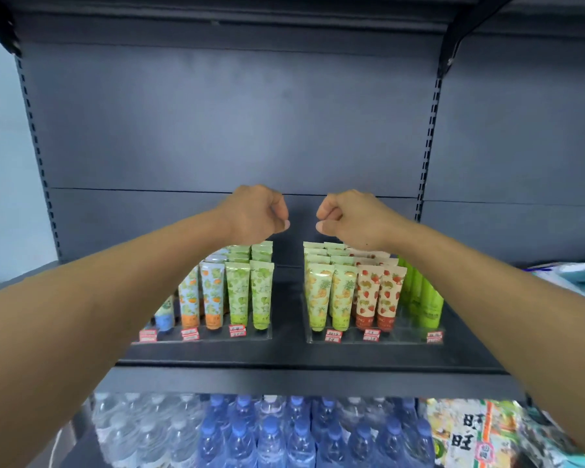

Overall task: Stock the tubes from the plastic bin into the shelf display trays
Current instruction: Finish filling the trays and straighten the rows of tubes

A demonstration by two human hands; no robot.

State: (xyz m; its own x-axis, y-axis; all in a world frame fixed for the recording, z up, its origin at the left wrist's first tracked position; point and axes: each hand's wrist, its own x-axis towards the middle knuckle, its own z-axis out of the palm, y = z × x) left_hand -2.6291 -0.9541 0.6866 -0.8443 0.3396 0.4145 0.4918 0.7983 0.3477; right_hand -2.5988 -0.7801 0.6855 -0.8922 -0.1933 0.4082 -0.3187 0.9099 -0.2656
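Observation:
Two clear display trays stand on the dark shelf. The left tray holds upright tubes in rows: blue, orange-patterned and green ones. In the right tray stand pineapple-print tubes, strawberry-print tubes and plain green tubes. My left hand and my right hand are raised above the trays as closed fists with nothing in them, a short gap between them. The plastic bin is out of view.
Small price tags line the tray fronts. Below the shelf lie packs of water bottles and a printed snack bag at the lower right. A grey back panel rises behind. Packaged goods sit at the far right.

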